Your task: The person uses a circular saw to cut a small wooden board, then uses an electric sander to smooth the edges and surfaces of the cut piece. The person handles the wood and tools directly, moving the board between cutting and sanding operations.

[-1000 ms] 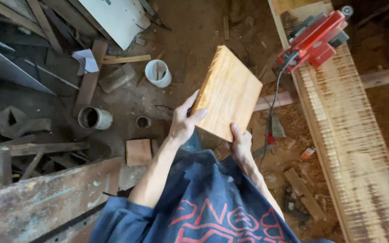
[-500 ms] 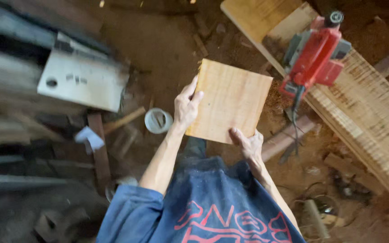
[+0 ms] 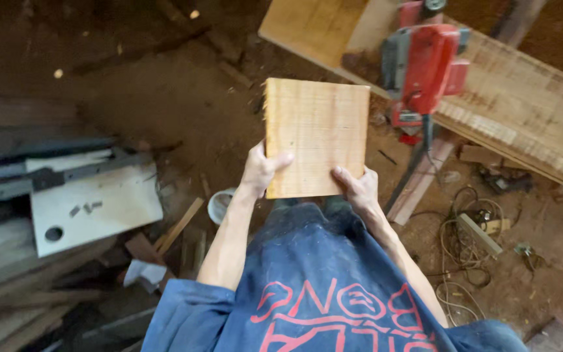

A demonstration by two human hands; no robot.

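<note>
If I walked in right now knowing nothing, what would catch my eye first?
Most likely the pale square wooden board, held up in the middle of the view by its lower corners, left hand on one side and right hand on the other. Next, the bright red power tool resting on a long plank at upper right, with tangled cables on the dirt floor below it.

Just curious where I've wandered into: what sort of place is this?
Probably a rough woodworking shop: a red power planer sits on a long plank, and both hands hold a planed board above a dirt floor.
</note>
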